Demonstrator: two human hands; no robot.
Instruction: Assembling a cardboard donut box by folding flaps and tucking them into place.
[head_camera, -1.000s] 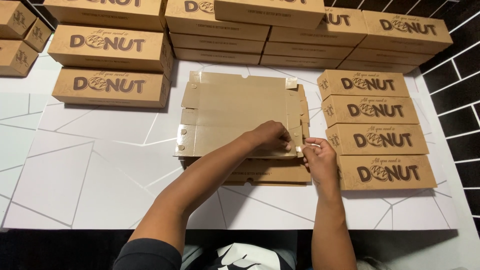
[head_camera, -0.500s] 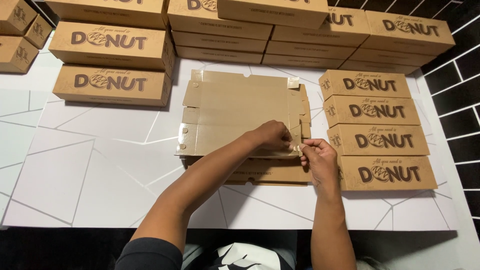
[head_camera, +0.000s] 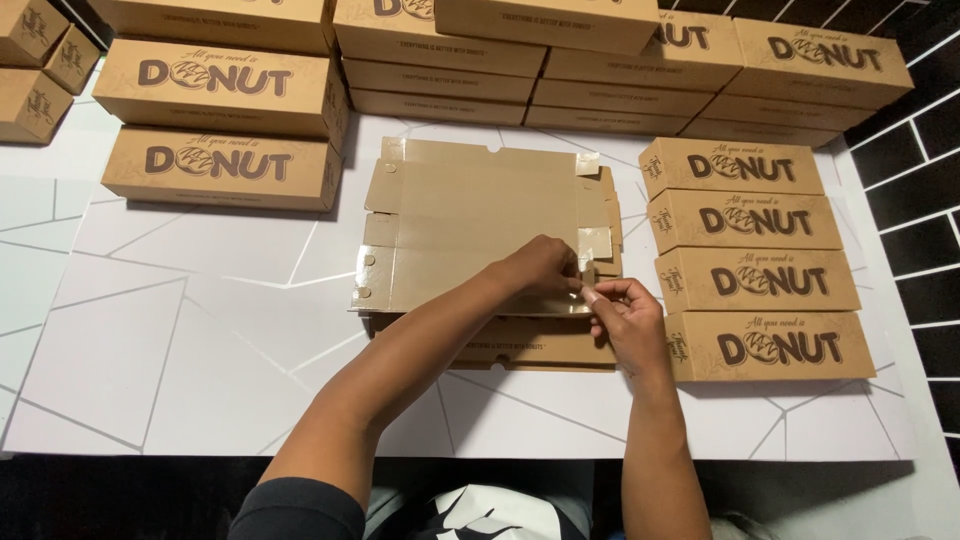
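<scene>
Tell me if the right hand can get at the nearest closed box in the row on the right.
Probably yes: the right hand sits just left of that closed box, with only bare table between them.

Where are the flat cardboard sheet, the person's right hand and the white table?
flat cardboard sheet (head_camera: 470, 215), head view, on its bare upper panel.
right hand (head_camera: 625, 318), head view, on the back of the hand.
white table (head_camera: 150, 350), head view, on a bare patch.

flat brown cardboard blank, unfolded, atop stack
</scene>
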